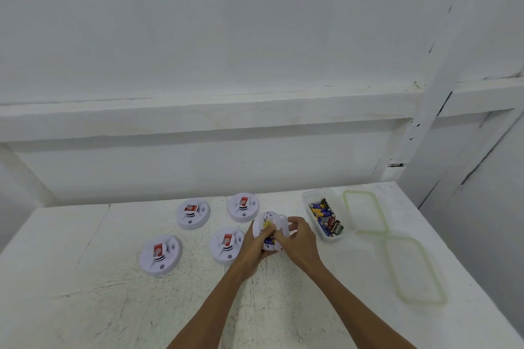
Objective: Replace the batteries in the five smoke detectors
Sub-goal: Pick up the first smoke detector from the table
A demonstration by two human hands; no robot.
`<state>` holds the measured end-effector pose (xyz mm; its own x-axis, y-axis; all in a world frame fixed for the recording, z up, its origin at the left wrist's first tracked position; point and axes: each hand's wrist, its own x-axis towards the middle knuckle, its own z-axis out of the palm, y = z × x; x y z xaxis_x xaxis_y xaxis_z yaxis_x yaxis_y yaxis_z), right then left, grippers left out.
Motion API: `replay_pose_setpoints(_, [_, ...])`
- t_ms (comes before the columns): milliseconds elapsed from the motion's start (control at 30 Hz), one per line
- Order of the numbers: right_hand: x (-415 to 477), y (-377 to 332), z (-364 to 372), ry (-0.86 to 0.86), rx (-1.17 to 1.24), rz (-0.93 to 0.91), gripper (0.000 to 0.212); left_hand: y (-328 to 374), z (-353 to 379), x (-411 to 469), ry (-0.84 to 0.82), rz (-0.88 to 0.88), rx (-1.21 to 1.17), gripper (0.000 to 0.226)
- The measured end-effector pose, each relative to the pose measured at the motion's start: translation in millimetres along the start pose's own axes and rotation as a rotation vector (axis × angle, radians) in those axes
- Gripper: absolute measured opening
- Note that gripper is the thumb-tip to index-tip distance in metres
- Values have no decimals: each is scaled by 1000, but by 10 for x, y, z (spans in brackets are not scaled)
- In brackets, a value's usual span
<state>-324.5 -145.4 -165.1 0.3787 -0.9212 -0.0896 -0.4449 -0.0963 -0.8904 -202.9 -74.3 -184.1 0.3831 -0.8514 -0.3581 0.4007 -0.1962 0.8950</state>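
Left hand [251, 244] and right hand [301, 238] both grip the opened smoke detector [268, 219]; brace firmly, battery tub [307, 198] at three o'clock.

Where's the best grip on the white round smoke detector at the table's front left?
Its outer rim, from above, fingers on opposite edges. The white round plastic smoke detector lies flat, face up, on the white table: a low disc with no handle. It sits apart from the other detectors, so the rim looks reachable all round.
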Motion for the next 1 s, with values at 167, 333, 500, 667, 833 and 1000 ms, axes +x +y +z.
replay_pose_setpoints(167, [-36,109,-73,65,-125,48,63,-16,-54,25,92,10,-80,40])
replay_pose_setpoints(333, [-87,205,-56,-7,-480,34,68,53,15,-38,184,81,-56,41])
replay_pose_setpoints(500, [-127,199,-46,-49,-742,28,52,64,17,-50,223,140,-2,42])
replay_pose_setpoints(667, [-125,187,-40,-16,-829,-19,42,102,-11,-42,214,147,54,41])
replay_pose_setpoints(833, [-152,51,1,93,-350,-206,39,125,31,-75,145,174,128,33])
replay_pose_setpoints(1000, [-44,-48,10,37,49,-150,30,123,95,-102,129,166,37,34])
